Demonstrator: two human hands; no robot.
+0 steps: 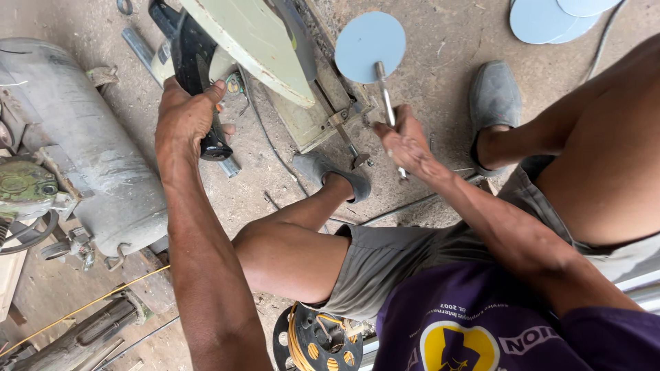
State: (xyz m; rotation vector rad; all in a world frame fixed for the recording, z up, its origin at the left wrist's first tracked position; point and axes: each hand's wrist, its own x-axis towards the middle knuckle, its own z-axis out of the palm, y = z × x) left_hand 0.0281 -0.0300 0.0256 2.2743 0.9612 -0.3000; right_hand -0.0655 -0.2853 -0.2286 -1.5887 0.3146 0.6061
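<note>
Dusty concrete floor. Left hand (185, 113) fingers wrapped round chop saw handle (196, 62); right hand (405, 141) pinches metal rod (386, 96) welded to round disc (370, 47). Blade raised, rod apparently uncut.

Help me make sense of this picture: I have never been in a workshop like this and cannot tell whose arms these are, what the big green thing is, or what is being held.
The picture comes from a camera worn on the person's head, looking down, so both arms and the bent legs belong to that person, who sits low over a dusty concrete floor. The left hand grips the black handle of a pale green cut-off saw, the kind with a guarded blade that swings down. The right hand holds a thin metal rod with a flat blue-grey disc on its far end, laid across the saw's base. More such discs lie on the floor at the top right. To the left lies a grey metal tank, and a black cable reel sits near the bottom edge.
</note>
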